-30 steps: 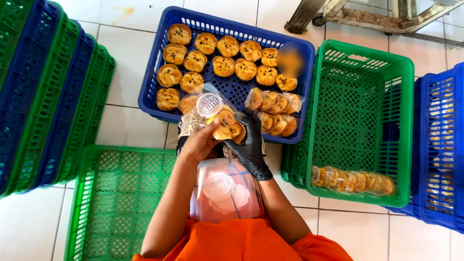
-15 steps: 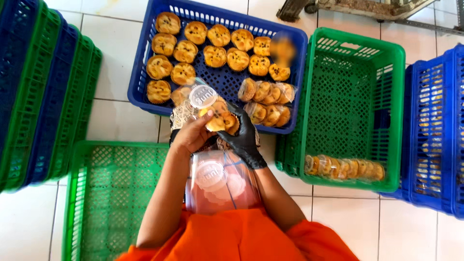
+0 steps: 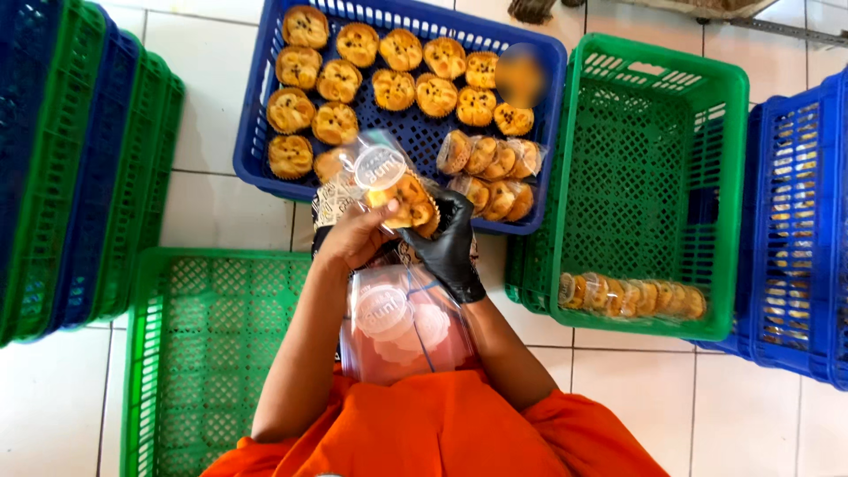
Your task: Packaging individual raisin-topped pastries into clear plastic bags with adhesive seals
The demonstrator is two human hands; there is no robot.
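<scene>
A small bakery packing floor: white tiles [image 3: 221,203], plastic crates [image 3: 654,177] of muffins [image 3: 393,88], bagged pastries [image 3: 632,296].

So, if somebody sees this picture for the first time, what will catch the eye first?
Probably the blue crate at top centre, full of golden muffins. Just below it, the bare left hand and the black-gloved right hand hold a clear bag of muffins. To the right, a green crate holds one packed row of muffins.

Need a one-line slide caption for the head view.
Bare left hand and black-gloved right hand hold a clear bag of muffins over a blue crate.
</scene>
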